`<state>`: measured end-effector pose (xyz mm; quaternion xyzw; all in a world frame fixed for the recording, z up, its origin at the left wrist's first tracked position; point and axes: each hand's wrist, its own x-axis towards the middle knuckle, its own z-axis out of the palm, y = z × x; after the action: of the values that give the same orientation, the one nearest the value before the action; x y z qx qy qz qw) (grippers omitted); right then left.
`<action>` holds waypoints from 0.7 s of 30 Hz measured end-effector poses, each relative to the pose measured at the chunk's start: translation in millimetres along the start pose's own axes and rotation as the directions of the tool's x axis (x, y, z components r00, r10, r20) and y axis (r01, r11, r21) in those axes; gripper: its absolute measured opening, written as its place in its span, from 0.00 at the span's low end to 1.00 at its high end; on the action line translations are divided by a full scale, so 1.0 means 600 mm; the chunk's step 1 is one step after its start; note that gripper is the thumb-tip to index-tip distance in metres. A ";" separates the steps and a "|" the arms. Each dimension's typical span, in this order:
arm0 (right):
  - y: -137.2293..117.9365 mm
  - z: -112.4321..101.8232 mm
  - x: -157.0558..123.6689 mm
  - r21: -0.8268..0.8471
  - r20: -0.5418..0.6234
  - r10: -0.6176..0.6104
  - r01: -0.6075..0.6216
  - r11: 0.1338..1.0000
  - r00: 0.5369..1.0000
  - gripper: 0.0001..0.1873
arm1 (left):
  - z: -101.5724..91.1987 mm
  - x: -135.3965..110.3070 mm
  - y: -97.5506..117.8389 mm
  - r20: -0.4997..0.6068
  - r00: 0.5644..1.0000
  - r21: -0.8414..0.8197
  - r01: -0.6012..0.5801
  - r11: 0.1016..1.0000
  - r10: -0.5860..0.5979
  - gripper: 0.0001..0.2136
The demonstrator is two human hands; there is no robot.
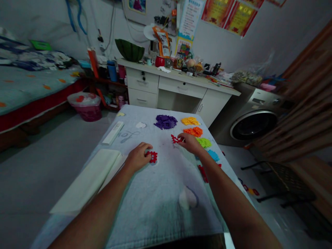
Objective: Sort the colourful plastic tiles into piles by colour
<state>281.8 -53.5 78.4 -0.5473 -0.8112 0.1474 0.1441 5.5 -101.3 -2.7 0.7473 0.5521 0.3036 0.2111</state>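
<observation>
Between the fingertips of my left hand [139, 156] is a small red toothed building piece [153, 157], close over the cloth-covered table [160, 193]. My right hand [190, 142] pinches another red toothed piece [175, 139], tilted and further from me. Beyond the hands lies a pile of purple pieces [166, 121]. Along the right side run piles of yellow pieces [190, 120], orange pieces [193, 131], green pieces [203, 142] and blue pieces [213, 155]. More red pieces [203, 173] are partly hidden under my right forearm.
At the table's left are a long white box [113, 133] and a folded pale sheet [89, 180]. Behind stands a white desk [181, 84] with clutter on top. A washing machine [249, 117] is at the right, a pink bin [86, 109] at the left.
</observation>
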 end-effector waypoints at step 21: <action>0.140 -0.095 -0.248 -0.164 0.106 0.193 -0.174 0.971 0.975 0.16 | -0.001 0.005 -0.002 0.024 0.998 0.086 -0.060 0.994 0.058 0.08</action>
<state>428.7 -157.3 86.3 -0.6197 -0.7731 0.1299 0.0376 4.9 -98.4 -2.6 0.7749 0.5400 0.2777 0.1753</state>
